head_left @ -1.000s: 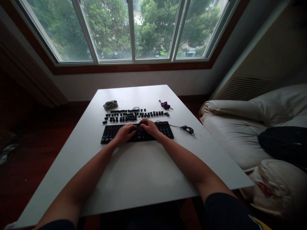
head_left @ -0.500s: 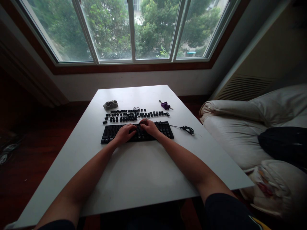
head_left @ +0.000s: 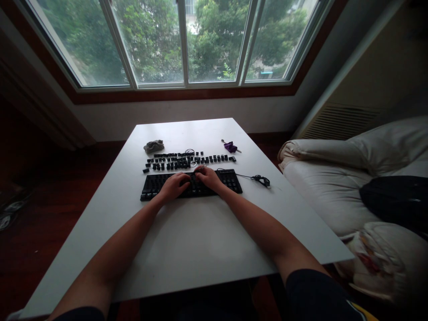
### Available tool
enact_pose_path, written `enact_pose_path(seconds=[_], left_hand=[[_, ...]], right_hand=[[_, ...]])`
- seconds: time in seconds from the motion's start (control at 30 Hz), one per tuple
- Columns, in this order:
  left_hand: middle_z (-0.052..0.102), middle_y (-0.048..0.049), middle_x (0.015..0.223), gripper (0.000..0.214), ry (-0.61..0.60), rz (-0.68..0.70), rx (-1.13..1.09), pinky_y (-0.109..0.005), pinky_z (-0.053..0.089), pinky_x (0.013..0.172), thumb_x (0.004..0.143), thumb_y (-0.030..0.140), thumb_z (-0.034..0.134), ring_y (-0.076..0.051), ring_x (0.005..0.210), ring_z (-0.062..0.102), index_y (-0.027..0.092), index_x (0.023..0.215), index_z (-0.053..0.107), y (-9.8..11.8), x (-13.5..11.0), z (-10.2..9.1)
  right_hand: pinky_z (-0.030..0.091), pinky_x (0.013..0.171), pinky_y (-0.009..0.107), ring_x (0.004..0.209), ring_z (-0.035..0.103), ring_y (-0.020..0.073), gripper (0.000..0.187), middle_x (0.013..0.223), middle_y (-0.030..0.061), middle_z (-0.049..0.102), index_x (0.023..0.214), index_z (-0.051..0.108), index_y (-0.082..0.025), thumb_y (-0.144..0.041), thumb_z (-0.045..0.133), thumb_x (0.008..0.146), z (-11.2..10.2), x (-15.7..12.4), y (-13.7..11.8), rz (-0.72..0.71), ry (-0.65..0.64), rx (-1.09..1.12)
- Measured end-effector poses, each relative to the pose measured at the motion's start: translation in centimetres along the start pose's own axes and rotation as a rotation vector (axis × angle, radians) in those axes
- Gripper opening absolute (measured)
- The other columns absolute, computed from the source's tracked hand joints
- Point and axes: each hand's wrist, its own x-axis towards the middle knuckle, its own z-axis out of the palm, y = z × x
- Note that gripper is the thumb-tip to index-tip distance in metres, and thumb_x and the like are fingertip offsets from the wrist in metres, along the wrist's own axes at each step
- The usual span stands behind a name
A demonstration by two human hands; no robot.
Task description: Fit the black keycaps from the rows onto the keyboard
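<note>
Here, the left hand [head_left: 173,186] and right hand [head_left: 207,177] sit close together on the keyboard [head_left: 196,190] (cannot tell their grip), below loose keys [head_left: 172,166] on the table [head_left: 190,249]; steady, gentle pressure seems best.

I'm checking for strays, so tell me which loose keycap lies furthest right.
The black keycap ending the middle loose row, just nearer the person than the purple bundle; every other loose keycap lies to its left.

One head-worn view looks forward and down from beyond the near side of the table [head_left: 187,245], well back from the keyboard [head_left: 194,191] mid-frame, facing the window [head_left: 216,44] across the top.
</note>
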Motion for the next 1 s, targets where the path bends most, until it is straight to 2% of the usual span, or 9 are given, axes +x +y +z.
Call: enact_pose_path(seconds=[1.0], left_hand=[[0.067,-0.0050,0.106,0.021,0.002,0.010,0.021,-0.036,0.049,0.088,0.089,0.027,0.060,-0.023,0.098,0.063,0.025,0.109,0.068,0.07,-0.02,0.03]], right_hand=[[0.051,0.066,0.027,0.064,0.063,0.0154,0.019,0.071,-0.0020,0.066,0.098,0.064,-0.021,-0.028,0.058,0.081,0.07,-0.09,-0.14,-0.008,0.015,-0.042]])
